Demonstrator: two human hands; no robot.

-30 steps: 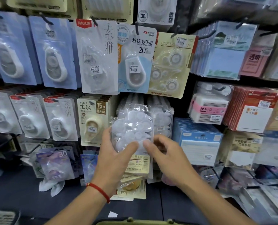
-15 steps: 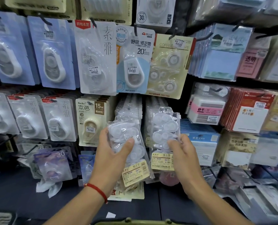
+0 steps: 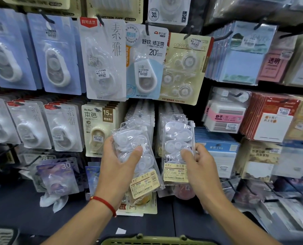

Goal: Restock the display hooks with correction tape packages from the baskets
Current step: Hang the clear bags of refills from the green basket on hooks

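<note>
Left packet (image 3: 138, 156) beside right packet (image 3: 177, 147) (apart), before hanging stock (image 3: 142, 112).

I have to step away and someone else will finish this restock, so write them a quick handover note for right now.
Left hand: holds a clear bag of correction tapes, tilted, in front of the display.
Right hand: holds a second clear bag, upright, beside the first.
Both bags sit just below two rows of matching bags on hooks, under the 20 m card.
Done: two bags picked up; neither is clearly on a hook.
Left: hang both bags, then take more from the green basket at the bottom edge; its contents are out of view.
</note>
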